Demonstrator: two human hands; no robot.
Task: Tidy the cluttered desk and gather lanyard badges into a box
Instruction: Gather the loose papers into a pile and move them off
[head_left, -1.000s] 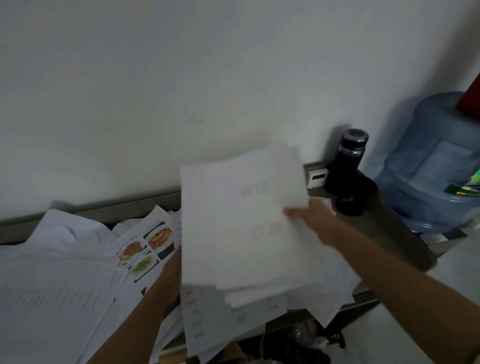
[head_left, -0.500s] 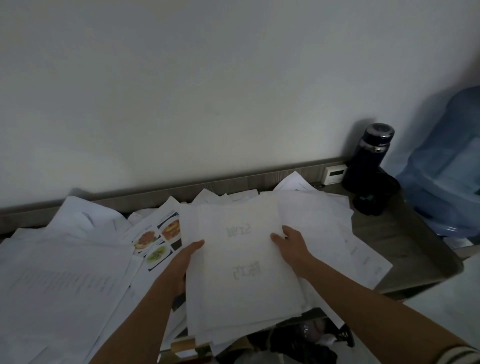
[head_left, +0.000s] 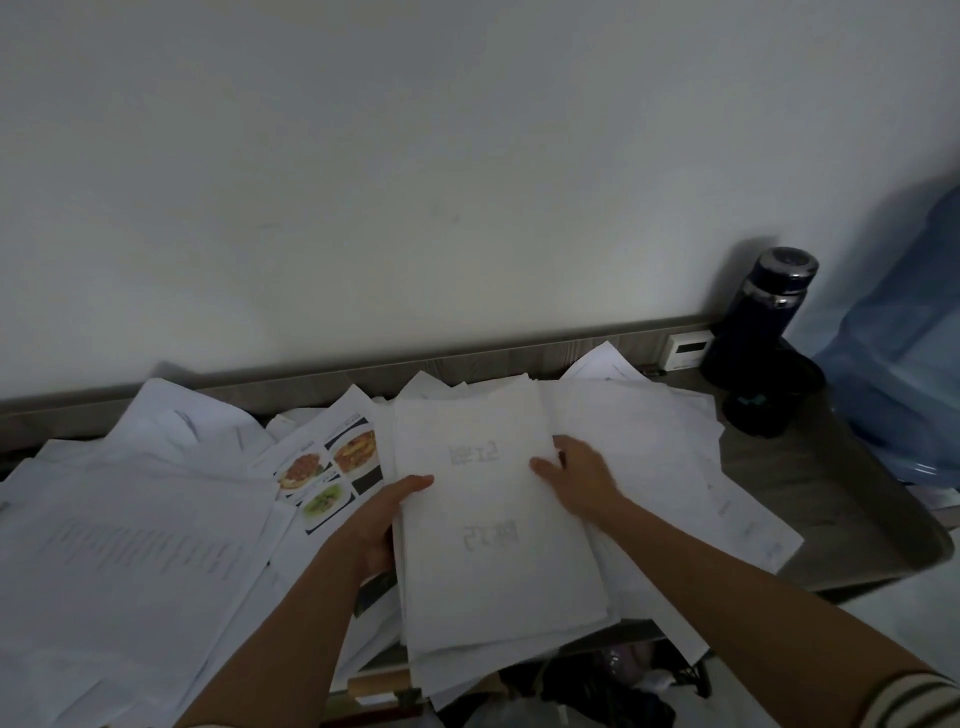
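From the head camera I see both of my hands on a stack of white papers (head_left: 493, 519) that lies on the grey desk (head_left: 810, 493), its near end hanging over the front edge. My left hand (head_left: 374, 525) grips the stack's left side, thumb on top of the upper sheet and the other fingers tucked underneath where I cannot see them. My right hand (head_left: 576, 478) lies flat on the right part of the top sheet, fingers loosely spread and pressing down, closed around nothing. Faint mirrored print shows through the top sheet. To the left of the stack lies a sheet with food photos (head_left: 332, 467), partly buried among loose papers (head_left: 130, 545) that cover the whole left half of the desk. More sheets (head_left: 675, 457) fan out to the right of the stack, under my right forearm. In the far right corner a dark bottle (head_left: 763, 322) stands upright against the wall, with a small white device (head_left: 685, 351) just beside it on its left and a blue water jug (head_left: 904, 353) on its right, beyond the desk's edge. I see no lanyard badges or box in this view; below the desk edge things are too dark to tell.
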